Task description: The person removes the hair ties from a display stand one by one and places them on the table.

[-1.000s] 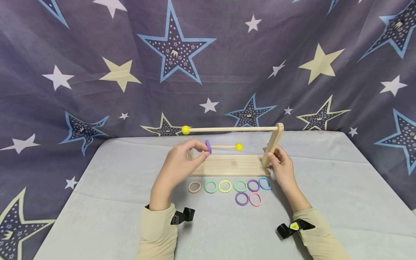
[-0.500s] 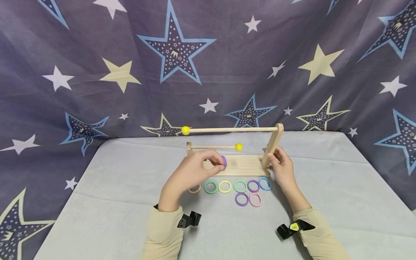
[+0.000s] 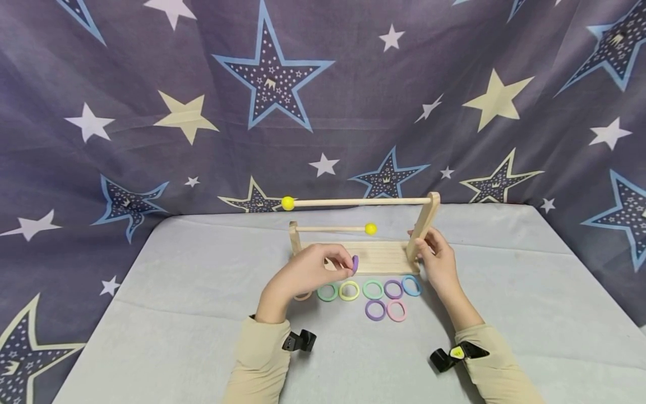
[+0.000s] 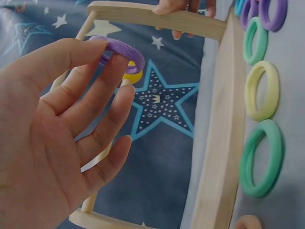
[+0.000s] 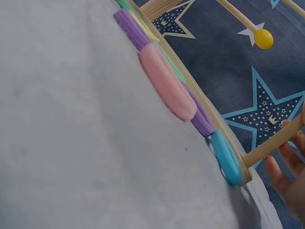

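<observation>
My left hand [image 3: 309,270] pinches a purple hair tie [image 3: 355,264] between thumb and fingertips, in front of the wooden stand's base [image 3: 383,259]. In the left wrist view that hair tie [image 4: 125,49] shows ribbed fabric, and the other fingers are spread loosely. My right hand [image 3: 440,262] grips the stand's tall right post [image 3: 425,225], thumb in front and fingers behind. The upper rod [image 3: 360,201] runs left from this post to a yellow ball [image 3: 287,203]. A shorter lower rod [image 3: 330,229] points right from the left post [image 3: 294,238], ending in another yellow ball [image 3: 370,228]. Both rods are bare.
Several hair ties lie before the base: green [image 3: 327,298], yellow [image 3: 349,299], mint [image 3: 373,297], blue [image 3: 411,293], with purple [image 3: 375,318] and pink [image 3: 396,319] ones nearer. My left hand partly covers a tan hair tie [image 3: 303,298]. A star-patterned cloth [image 3: 323,140] hangs behind.
My left hand has carried the purple hair tie from beside the lower rod down and to the right, toward the front of the base. My right hand has stayed on the post.
</observation>
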`<state>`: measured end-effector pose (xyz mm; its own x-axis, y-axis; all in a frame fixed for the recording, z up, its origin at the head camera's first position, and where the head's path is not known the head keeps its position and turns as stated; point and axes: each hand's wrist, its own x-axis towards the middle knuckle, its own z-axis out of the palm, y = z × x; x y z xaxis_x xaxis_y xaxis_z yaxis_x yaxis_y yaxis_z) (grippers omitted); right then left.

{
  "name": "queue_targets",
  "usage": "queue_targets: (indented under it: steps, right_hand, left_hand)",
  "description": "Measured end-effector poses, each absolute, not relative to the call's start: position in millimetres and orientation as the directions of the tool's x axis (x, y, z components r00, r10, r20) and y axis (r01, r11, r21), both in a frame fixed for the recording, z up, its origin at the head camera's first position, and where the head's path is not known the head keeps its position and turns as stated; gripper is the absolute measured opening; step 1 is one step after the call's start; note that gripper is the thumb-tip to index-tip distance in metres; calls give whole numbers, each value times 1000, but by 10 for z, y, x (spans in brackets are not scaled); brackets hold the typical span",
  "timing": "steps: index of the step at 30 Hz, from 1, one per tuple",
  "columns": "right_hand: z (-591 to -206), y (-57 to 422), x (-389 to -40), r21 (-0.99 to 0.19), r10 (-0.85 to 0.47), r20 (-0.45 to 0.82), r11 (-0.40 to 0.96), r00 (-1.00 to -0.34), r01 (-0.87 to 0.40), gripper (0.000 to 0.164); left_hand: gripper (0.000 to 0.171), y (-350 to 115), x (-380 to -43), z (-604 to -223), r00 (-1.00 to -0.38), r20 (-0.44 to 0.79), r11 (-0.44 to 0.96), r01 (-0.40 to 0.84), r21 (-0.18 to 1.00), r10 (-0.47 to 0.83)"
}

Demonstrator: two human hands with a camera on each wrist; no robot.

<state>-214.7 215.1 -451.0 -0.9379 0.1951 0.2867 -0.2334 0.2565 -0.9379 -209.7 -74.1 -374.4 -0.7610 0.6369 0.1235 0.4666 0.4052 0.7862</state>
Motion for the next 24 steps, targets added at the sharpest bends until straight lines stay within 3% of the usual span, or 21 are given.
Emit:
queue_targets:
  steps: [5, 13, 24]
  right_hand:
    - [-4513, 2164, -2145, -940, 196, 283, 249, -939, -231, 38]
    - [-4501, 2151, -2134, -940, 197, 280, 255, -940, -227, 38]
    - [-4507, 2151, -2140, -925, 198, 315, 282, -928, -254, 37]
  left_hand:
    - [2, -681, -2074, -3769, -759, 48, 444, 429, 786, 649]
    - [5, -640, -2084, -3846, -706, -66, 484, 412, 772, 705]
    - [3, -623, -2102, -3938, -661, -128, 480, 383, 789, 739]
